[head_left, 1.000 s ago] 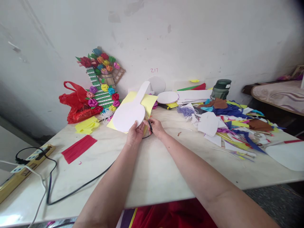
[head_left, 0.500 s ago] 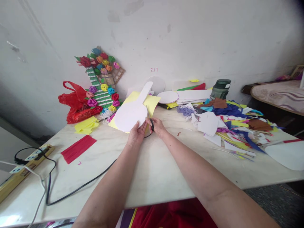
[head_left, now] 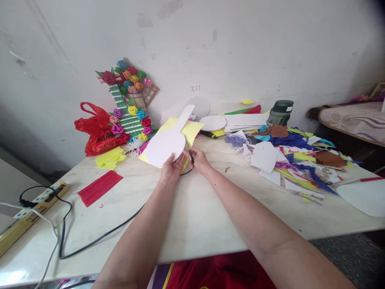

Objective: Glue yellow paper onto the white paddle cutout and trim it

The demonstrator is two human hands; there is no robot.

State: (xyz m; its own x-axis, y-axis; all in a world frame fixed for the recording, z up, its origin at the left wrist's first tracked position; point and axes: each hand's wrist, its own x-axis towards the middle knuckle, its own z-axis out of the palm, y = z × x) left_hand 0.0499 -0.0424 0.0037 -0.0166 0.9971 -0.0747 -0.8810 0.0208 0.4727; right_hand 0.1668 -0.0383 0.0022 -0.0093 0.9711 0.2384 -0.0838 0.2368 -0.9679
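Note:
A white paddle-shaped cutout (head_left: 166, 147), round with a long handle pointing up and right, lies over a yellow sheet of paper (head_left: 192, 130). My left hand (head_left: 172, 169) grips both at their lower edge, thumb on top of the white piece and fingers beneath. My right hand (head_left: 199, 160) is closed around black-handled scissors (head_left: 191, 156). Their blades point up at the yellow paper, close by the right edge of the white cutout. How far the blades are apart is too small to tell.
Paper flowers (head_left: 132, 110) and a red plastic bag (head_left: 96, 132) stand at the back left. Red crepe paper (head_left: 100, 188) and a power strip (head_left: 39, 208) with a black cable lie left. Paper scraps (head_left: 294, 156) and a dark green container (head_left: 280, 113) fill the right.
The scissors in my right hand have shifted slightly down along the edge of the white cutout. The cutout and yellow paper have tilted a little in my left hand.

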